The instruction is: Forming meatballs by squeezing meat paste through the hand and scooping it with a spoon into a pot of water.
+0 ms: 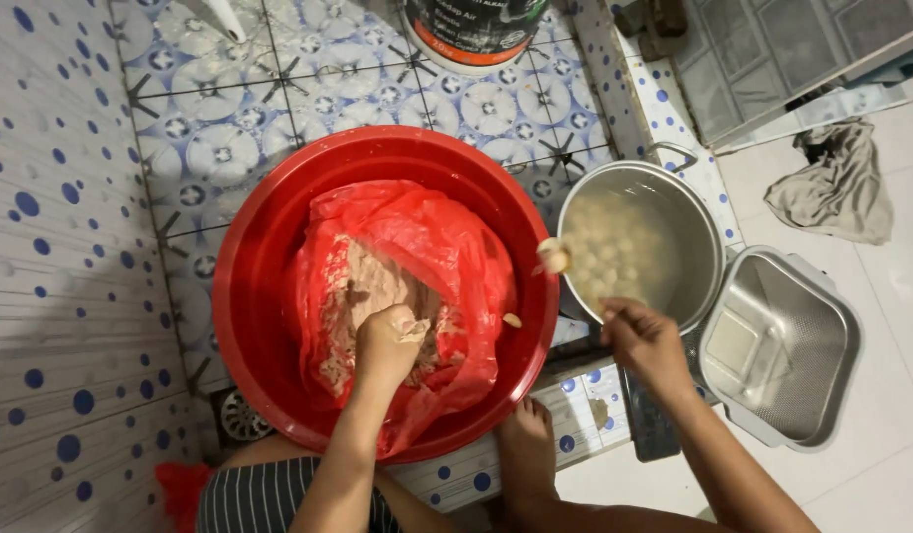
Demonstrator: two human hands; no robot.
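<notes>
A big red basin [259, 257] sits on the tiled floor, lined with a red plastic bag [427, 237] that holds a pinkish-brown paste [367, 286]. My left hand [387, 343] is closed in a fist on a lump of that paste inside the bag. My right hand [642, 341] hovers at the near rim of a steel pot [708, 237] of cloudy water with several pale round balls [614, 257]. One pale ball [553, 257] is in the air between basin and pot. What my right hand's fingers hold I cannot make out.
A square steel tray [792, 345] lies right of the pot. A crumpled grey cloth [841, 188] lies on the white floor beyond it. A dark-labelled bucket [471, 35] stands at the far side. My bare foot [525, 454] rests on the tiled step, a floor drain [241, 419] beside the basin.
</notes>
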